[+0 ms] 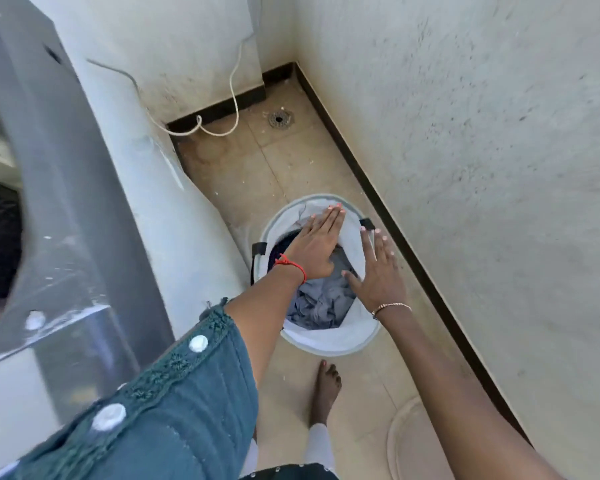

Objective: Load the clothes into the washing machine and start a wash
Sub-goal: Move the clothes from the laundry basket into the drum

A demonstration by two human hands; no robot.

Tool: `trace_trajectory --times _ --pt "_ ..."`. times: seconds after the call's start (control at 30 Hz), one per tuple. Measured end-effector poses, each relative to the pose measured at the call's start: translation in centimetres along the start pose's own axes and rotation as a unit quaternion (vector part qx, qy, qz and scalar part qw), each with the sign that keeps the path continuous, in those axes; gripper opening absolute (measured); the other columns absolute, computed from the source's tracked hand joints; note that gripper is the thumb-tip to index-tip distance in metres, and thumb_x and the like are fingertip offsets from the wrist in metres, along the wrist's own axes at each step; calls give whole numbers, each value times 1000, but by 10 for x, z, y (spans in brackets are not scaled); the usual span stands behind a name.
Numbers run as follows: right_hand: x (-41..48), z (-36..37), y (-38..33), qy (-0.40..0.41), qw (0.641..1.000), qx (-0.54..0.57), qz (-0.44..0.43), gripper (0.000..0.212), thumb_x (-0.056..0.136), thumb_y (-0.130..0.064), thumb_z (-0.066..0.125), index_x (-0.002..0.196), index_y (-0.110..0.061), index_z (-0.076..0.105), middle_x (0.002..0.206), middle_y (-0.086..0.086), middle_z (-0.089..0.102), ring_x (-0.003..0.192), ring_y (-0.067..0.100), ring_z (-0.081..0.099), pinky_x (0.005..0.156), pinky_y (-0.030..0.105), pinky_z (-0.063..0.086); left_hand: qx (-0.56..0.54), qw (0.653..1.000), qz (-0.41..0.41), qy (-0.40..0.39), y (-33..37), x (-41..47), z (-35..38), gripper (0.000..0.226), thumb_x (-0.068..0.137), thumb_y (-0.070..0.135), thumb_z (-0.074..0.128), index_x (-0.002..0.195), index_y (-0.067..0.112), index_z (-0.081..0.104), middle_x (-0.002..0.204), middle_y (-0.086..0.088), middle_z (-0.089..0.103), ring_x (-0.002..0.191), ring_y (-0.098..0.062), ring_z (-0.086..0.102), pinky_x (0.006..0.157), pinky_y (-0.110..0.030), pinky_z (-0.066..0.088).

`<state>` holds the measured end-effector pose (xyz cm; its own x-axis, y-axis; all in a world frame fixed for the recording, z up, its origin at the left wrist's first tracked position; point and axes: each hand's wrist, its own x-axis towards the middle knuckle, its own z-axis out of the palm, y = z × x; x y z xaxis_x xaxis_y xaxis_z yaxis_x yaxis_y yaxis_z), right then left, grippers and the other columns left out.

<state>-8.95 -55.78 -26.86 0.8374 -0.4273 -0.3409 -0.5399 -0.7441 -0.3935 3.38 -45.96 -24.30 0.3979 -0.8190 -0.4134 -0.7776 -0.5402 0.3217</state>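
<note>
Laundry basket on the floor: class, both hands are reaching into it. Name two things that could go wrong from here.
1. The soft basket might tip or collapse as the left hand and right hand pull out the grey clothes.
2. The bare foot stands close by, so trailing clothes could snag underfoot.

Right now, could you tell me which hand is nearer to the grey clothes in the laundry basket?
Left, narrowly. The left hand is spread directly above the grey clothes, inside the laundry basket opening. The right hand hovers over the basket's right rim, beside the pile.
</note>
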Motion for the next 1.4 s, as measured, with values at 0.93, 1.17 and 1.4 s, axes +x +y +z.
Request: trace_trajectory --times 0.93,1.17,1.4 --pt "112 344 131 -167 984 -51 32 135 58 -49 80 143 -27 -22 154 8 -24 144 25 -15 116 47 1 237 965 -16 -114 -143 145 352 133 65 62 70 144 8 -22 156 -9 -21 144 -28 -17 105 -59 -17" --pt "125 365 135 -121 987 -98 45 127 63 -50 77 142 -34 -22 154 7 -24 144 28 -13 110 64 8 218 972 4 -84 -153 152 374 105 84 44 62 147 13 -16 156 -11 -18 143 -32 -16 108 -61 -12" --pt "148 368 141 -100 989 -98 52 120 65 -54 73 141 -40 -20 154 5 -24 143 35 -13 105 68 17 226 973 -8 -34 -167 188 379 105 82 56 55 147 12 -15 157 -12 -15 144 -35 -13 106 -64 -11"
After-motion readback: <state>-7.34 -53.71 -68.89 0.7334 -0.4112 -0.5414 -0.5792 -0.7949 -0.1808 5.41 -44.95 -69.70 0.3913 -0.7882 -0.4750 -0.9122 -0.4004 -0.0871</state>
